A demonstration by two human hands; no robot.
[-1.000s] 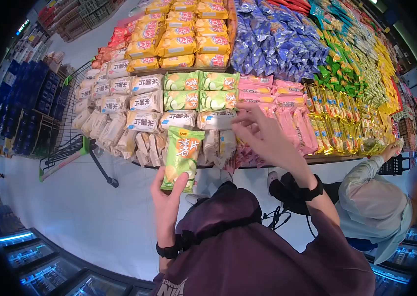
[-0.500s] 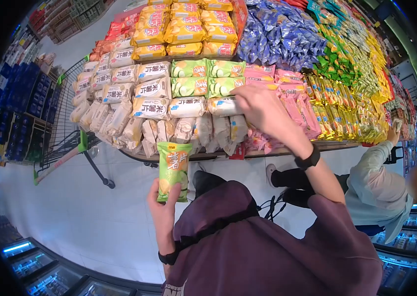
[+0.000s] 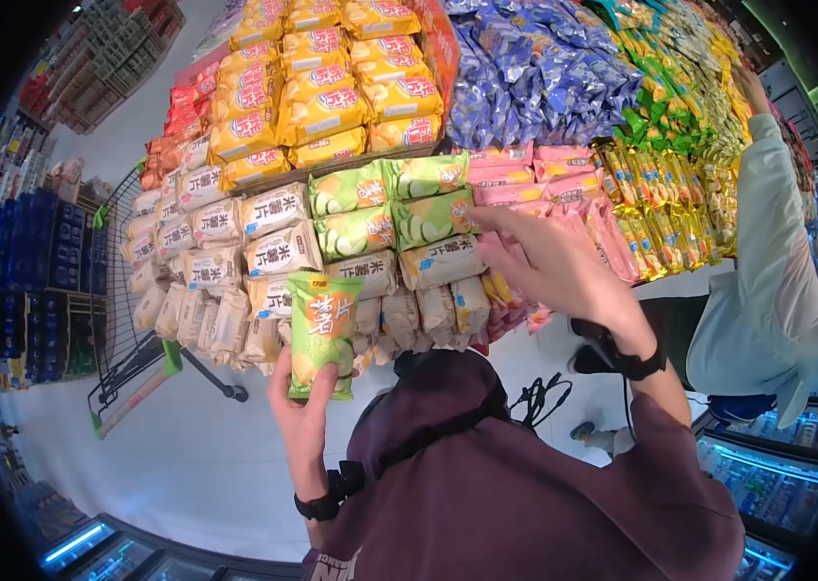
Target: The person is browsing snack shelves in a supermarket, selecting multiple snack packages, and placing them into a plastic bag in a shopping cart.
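My left hand (image 3: 304, 416) grips the lower end of a green potato chip bag (image 3: 324, 339) and holds it upright in front of the display's near edge. Over the display, my right hand (image 3: 564, 266) has its fingers stretched out and slightly apart, holding nothing. Its fingertips are right at the right end of a small block of matching green chip bags (image 3: 433, 219). White packets (image 3: 443, 259) with dark lettering lie just below that block, close under my right fingers. More white packets (image 3: 278, 213) are stacked to its left.
Yellow packets (image 3: 322, 102) are piled behind, with blue packets (image 3: 535, 77) to their right. Pink packets (image 3: 559, 194) and gold packets (image 3: 656, 203) fill the right side. A shopping cart (image 3: 128, 281) stands at left. At right, another person (image 3: 757, 261) reaches over the display.
The view has shifted and tilted. My right hand has drawn back slightly from the front packets, fingers straighter. My left hand still holds the chip bag. The other person's arm now reaches farther up.
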